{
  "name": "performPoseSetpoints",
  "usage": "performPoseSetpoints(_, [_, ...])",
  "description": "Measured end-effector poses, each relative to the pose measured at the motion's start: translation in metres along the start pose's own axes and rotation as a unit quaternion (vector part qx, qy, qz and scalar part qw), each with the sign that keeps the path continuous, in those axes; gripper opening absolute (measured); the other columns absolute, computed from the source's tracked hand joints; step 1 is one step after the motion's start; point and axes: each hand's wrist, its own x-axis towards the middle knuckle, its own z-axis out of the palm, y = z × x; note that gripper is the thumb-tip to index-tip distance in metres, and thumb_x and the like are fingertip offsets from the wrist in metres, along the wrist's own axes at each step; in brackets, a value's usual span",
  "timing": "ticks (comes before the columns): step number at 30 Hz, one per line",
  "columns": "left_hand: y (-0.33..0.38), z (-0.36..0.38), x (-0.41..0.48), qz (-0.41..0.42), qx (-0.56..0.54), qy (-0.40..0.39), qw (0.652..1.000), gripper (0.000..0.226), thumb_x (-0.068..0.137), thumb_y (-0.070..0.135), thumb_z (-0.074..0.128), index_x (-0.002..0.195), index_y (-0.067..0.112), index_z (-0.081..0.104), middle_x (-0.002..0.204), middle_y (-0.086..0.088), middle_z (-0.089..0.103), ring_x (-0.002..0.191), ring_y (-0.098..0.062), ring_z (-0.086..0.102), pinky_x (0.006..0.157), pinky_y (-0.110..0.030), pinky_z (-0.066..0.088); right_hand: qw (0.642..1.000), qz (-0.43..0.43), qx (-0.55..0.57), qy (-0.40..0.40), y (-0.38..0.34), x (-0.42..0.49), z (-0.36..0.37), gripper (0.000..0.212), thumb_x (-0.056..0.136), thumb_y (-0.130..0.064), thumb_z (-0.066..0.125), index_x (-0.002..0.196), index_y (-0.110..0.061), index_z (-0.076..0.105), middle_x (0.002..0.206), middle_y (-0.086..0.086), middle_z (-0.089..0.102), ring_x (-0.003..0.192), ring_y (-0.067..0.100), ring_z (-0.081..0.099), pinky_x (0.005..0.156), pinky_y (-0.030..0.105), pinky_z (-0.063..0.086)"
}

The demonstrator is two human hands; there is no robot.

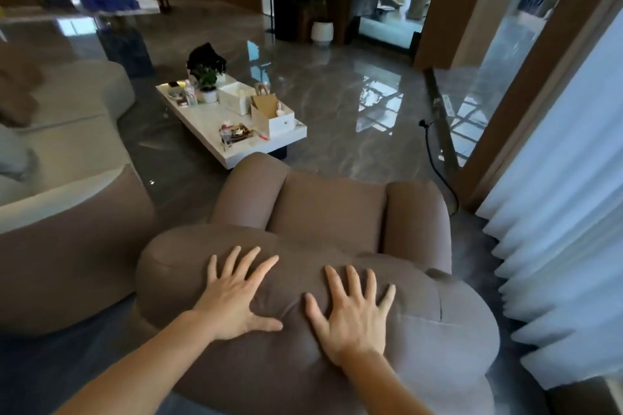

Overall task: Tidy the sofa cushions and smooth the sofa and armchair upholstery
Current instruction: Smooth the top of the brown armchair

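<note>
Left hand (232, 296) and right hand (352, 317) lie flat, fingers spread, gripping nothing. Both press the armchair (337, 212) backrest, lower centre of frame.

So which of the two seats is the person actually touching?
The brown armchair directly below the camera: the left hand and right hand lie flat on its backrest. The sofa at left is untouched.
</note>
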Motion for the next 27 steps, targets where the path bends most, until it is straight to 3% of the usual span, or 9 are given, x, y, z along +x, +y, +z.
performPoseSetpoints(2, [0.006,0.003,0.005,-0.004,0.016,0.034,0.999,0.12,0.046,0.104,0.027,0.146,0.051,-0.014,0.164,0.003,0.002,0.148,-0.029,-0.006,0.112,-0.063,-0.004,0.999,-0.018,0.012,0.027,0.01,0.009,0.002,0.069,0.083,-0.08,0.024,0.13,-0.039,0.054,0.134,0.005,0.061,0.131,0.04,0.044,0.109,0.071,0.017])
performPoseSetpoints(10, [0.078,-0.026,0.04,-0.061,-0.033,0.027,0.997,0.121,0.044,0.105,0.025,0.147,0.049,-0.007,0.163,0.001,0.004,0.147,-0.03,-0.004,0.112,-0.063,-0.003,0.995,-0.073,0.009,0.064,0.085,0.064,-0.034,0.063,0.085,-0.075,0.027,0.13,-0.039,0.053,0.132,-0.001,0.059,0.129,0.033,0.044,0.109,0.065,0.021])
performPoseSetpoints(20, [0.219,-0.014,0.048,-0.125,-0.114,0.017,0.985,0.126,0.043,0.105,0.019,0.15,0.041,-0.006,0.164,-0.01,0.0,0.145,-0.041,-0.008,0.104,-0.069,-0.014,0.986,-0.143,-0.08,0.019,0.208,0.088,-0.073,0.063,0.086,-0.074,0.019,0.141,-0.048,0.035,0.149,-0.01,0.044,0.14,0.02,0.032,0.116,0.054,0.018])
performPoseSetpoints(22, [0.248,-0.009,0.045,-0.117,-0.13,0.027,0.984,0.124,0.048,0.104,0.021,0.151,0.038,-0.001,0.163,-0.014,0.003,0.145,-0.042,-0.007,0.104,-0.068,-0.014,0.988,-0.118,-0.104,0.0,0.232,0.089,-0.077,0.065,0.086,-0.073,0.011,0.144,-0.049,0.029,0.154,-0.009,0.038,0.143,0.02,0.026,0.115,0.054,0.016])
performPoseSetpoints(27, [0.293,0.007,0.042,0.0,-0.129,0.06,0.99,0.105,0.065,0.096,0.021,0.152,0.039,0.003,0.164,-0.009,0.005,0.148,-0.031,-0.001,0.114,-0.057,-0.007,0.994,0.054,-0.089,-0.034,0.279,0.092,-0.074,0.058,0.088,-0.068,0.0,0.142,-0.055,0.018,0.161,-0.007,0.022,0.147,0.027,0.005,0.11,0.069,0.007])
